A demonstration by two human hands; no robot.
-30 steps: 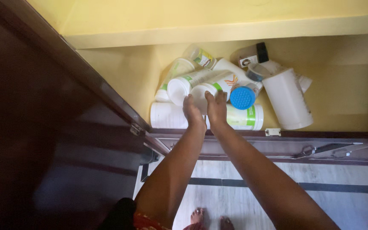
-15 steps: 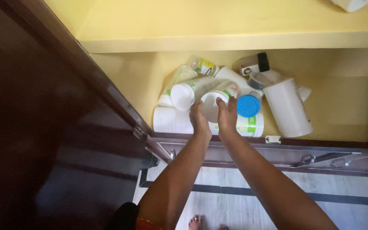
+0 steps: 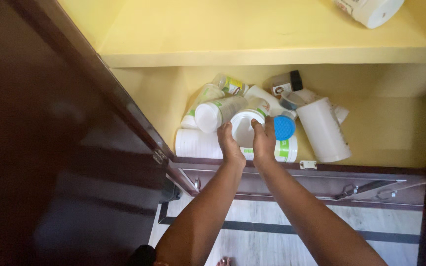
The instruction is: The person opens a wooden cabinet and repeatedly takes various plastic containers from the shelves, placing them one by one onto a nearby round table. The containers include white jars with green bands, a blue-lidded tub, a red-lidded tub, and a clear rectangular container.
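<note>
Both my hands grip one white plastic jar point(image 3: 243, 127) with a green band, lifted a little off a heap of similar jars on a yellow cupboard shelf point(image 3: 395, 133). My left hand point(image 3: 229, 143) holds its left side and my right hand point(image 3: 264, 140) its right side. A jar with a blue lid point(image 3: 284, 127) lies just right of my right hand. Under my hands lies a long white jar point(image 3: 197, 144) on its side. Another white jar point(image 3: 214, 113) lies to the upper left of the held one.
A tall white lidless container point(image 3: 323, 129) lies to the right of the heap. A small dark-capped bottle point(image 3: 286, 82) lies at the back. A white tub point(image 3: 371, 10) sits on the upper shelf. The dark brown cupboard door point(image 3: 60, 148) stands open at left. Tiled floor point(image 3: 272, 231) lies below.
The white jar has come further out of the heap, up and toward me, between both hands. The camera has tilted, so the upper shelf and its tub now show.
</note>
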